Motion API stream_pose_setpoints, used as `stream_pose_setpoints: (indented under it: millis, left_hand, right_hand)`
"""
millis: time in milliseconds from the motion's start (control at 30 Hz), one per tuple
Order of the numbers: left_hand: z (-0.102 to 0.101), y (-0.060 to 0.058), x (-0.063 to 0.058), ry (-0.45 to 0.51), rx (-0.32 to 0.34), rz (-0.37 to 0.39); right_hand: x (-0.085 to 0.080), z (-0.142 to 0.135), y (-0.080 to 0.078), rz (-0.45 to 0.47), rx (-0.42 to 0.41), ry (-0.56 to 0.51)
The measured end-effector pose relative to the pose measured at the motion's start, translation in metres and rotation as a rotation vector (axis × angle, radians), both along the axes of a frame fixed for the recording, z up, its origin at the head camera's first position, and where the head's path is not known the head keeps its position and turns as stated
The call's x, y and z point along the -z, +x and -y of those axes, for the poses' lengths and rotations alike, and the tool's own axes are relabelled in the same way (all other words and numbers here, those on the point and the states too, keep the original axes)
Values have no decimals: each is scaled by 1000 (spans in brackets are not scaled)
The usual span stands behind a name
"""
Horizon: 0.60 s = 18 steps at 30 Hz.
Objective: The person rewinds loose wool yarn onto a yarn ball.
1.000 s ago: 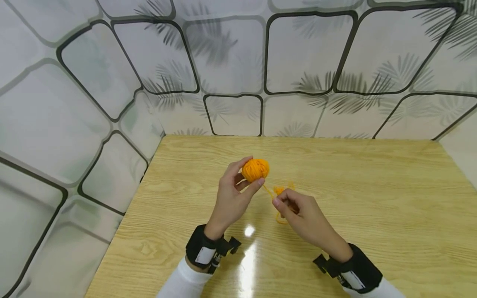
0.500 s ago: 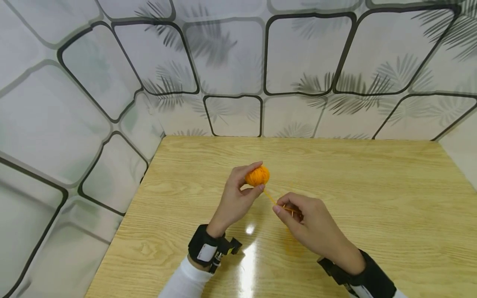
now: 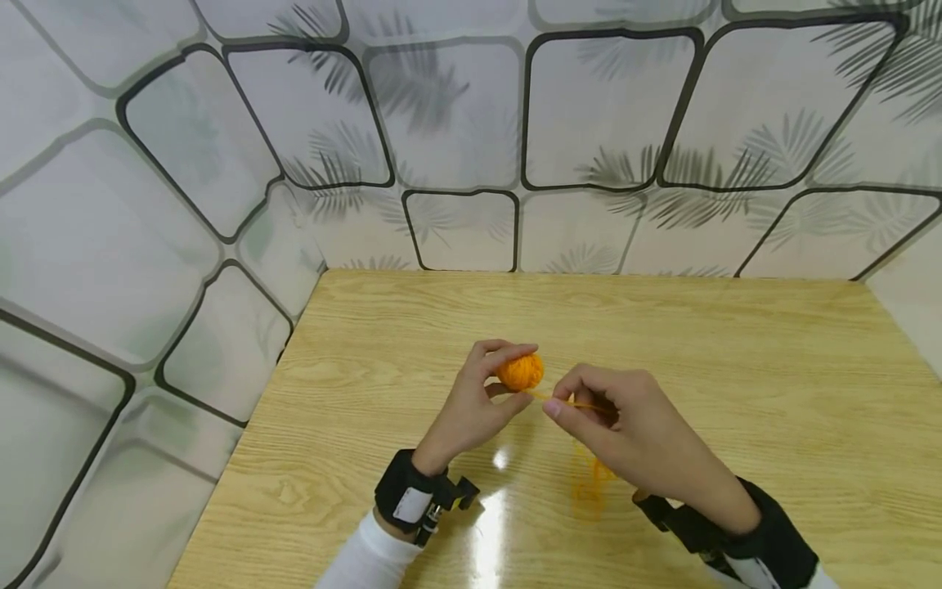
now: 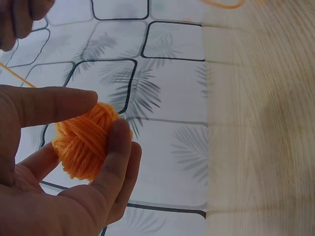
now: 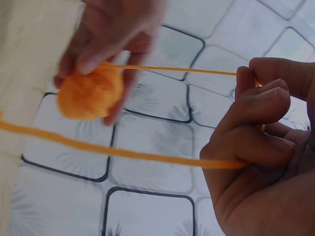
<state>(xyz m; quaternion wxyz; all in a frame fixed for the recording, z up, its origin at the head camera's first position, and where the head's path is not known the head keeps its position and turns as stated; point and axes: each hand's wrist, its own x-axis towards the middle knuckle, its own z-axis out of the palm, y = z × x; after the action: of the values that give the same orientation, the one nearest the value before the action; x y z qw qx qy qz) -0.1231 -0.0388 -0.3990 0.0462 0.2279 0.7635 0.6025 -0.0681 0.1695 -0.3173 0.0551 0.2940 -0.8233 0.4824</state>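
A small ball of orange yarn (image 3: pixel 522 371) is gripped between the thumb and fingers of my left hand (image 3: pixel 474 409), above the table. From it a taut strand (image 5: pixel 172 69) runs to my right hand (image 3: pixel 625 417), which pinches it between thumb and forefinger. The left wrist view shows the wound ball (image 4: pixel 86 140) with fingers on both sides of it. In the right wrist view a second length of yarn (image 5: pixel 123 153) passes out from under the curled fingers. Loose yarn (image 3: pixel 599 470) hangs below my right hand, partly hidden and blurred.
The hands are over a light wooden table (image 3: pixel 736 368) with a bright reflection near its front. A wall covering (image 3: pixel 456 106) with black outlines and leaf prints stands behind the table and along its left. Black straps with camera mounts (image 3: pixel 412 495) sit on both wrists.
My left hand and the ball have moved slightly right and nearer. My right hand has shifted right, widening the gap from the ball. The loose yarn now hangs below the right hand.
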Motion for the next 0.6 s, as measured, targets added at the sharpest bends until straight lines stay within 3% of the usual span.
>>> stream_pose_setpoints:
  millis: [167,400,600]
  left_hand:
    - [2,1,1,-54,22,-64]
    - [3,7,0,-129,101,-88]
    - [2,15,-9,-143,138,-123]
  right_hand:
    - [-21,-5,-4,63,2,-50]
    - [-44,-12,-19,5,92,-98]
    - [-59,-16,-35,39,78,-139]
